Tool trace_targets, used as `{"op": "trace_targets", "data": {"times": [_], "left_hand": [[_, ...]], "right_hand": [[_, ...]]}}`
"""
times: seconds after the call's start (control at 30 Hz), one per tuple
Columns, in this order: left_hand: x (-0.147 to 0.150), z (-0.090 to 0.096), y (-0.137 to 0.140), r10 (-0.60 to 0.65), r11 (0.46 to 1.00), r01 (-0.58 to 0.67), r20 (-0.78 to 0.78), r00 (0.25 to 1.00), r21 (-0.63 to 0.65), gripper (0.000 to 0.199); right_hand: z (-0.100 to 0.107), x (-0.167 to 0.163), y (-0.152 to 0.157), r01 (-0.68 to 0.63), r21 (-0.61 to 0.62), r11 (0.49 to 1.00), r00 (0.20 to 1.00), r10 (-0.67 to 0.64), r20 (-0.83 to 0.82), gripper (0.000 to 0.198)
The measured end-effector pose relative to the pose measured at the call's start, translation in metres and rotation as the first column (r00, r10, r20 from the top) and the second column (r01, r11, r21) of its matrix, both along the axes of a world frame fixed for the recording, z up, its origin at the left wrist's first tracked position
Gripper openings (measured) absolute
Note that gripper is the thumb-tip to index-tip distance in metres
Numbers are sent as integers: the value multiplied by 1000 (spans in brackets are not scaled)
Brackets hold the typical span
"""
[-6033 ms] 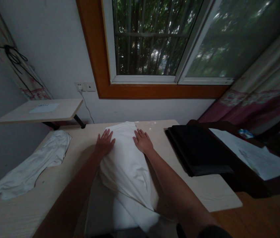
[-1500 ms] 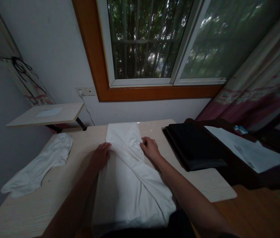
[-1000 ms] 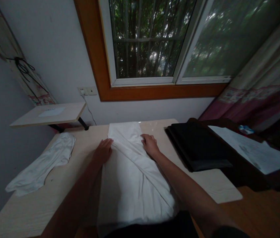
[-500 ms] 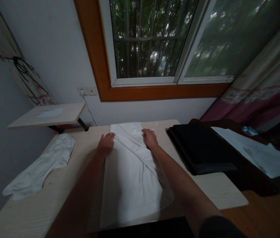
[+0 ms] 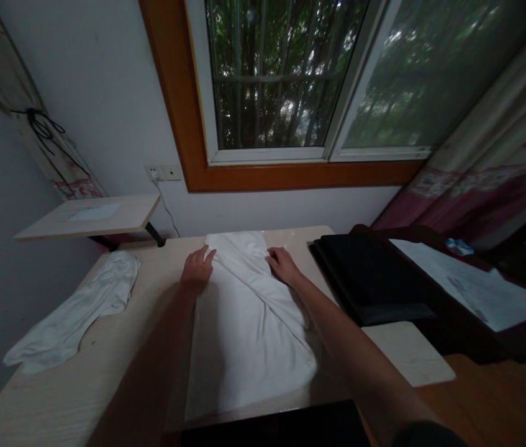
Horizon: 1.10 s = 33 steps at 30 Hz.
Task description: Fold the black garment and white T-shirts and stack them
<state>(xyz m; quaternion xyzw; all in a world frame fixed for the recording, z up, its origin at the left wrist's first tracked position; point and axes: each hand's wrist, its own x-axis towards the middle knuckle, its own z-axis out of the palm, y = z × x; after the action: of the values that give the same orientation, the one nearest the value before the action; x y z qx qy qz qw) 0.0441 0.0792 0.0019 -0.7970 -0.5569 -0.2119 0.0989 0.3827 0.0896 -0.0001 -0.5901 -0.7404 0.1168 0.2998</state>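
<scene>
A white garment (image 5: 244, 347), folded into a long strip, lies flat on the pale wooden table (image 5: 123, 347) before me. Diagonal creases cross its upper half. My left hand (image 5: 197, 268) rests at the far left edge of the fabric, its thumb apart from the fingers and touching the cloth. Across from it, at the far right edge, is my right hand (image 5: 284, 266), with bent, loosely parted fingers against the border. The undersides of both hands are hidden.
A crumpled white cloth (image 5: 81, 310) lies on the left, in front of a small raised shelf (image 5: 123, 217). Black folded items (image 5: 374, 273) are stacked at the right. Beyond them is a white sheet (image 5: 472, 285). A window and a wall socket (image 5: 163, 172) are behind the table.
Both hands have loosened slightly at the garment's far edges, and thumb and fingers show more apart. The near right part of the garment has shifted a little to the left.
</scene>
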Motion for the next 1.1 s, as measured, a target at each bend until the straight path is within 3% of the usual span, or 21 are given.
{"op": "trace_targets", "data": {"times": [0.2, 0.3, 0.47, 0.57, 0.7, 0.77, 0.83, 0.97, 1.1], "left_hand": [[-22, -6, -19, -87, 996, 89, 63, 994, -31, 35], [-32, -9, -40, -144, 988, 147, 63, 987, -44, 34], [-39, -11, -80, -160, 985, 165, 97, 982, -46, 36], [-40, -11, -99, -155, 987, 158, 120, 981, -24, 35], [-39, -11, -115, -148, 988, 151, 101, 984, -25, 35], [-38, -11, -120, -147, 988, 150, 73, 986, -36, 36], [-36, -10, -123, -136, 990, 138, 55, 989, -40, 38], [-34, -8, -124, -112, 993, 113, 34, 993, -32, 38], [-34, -9, -122, -89, 995, 89, 10, 996, -44, 39]], "right_hand": [[8, 20, -58, -151, -15, 988, 974, 146, -173, 27], [15, 33, -91, -216, -97, 972, 951, 187, -245, 32], [23, 56, -134, -165, -289, 943, 910, 32, -414, 45], [25, 66, -150, -199, -379, 904, 822, -57, -567, 51], [27, 70, -163, -281, -402, 871, 705, -97, -702, 51], [28, 68, -166, -261, -384, 886, 719, -87, -690, 47], [29, 63, -168, -211, -327, 921, 788, -38, -615, 42], [24, 44, -174, -189, -122, 974, 925, 135, -354, 34], [13, 21, -177, -183, 16, 983, 975, 183, -125, 33]]}}
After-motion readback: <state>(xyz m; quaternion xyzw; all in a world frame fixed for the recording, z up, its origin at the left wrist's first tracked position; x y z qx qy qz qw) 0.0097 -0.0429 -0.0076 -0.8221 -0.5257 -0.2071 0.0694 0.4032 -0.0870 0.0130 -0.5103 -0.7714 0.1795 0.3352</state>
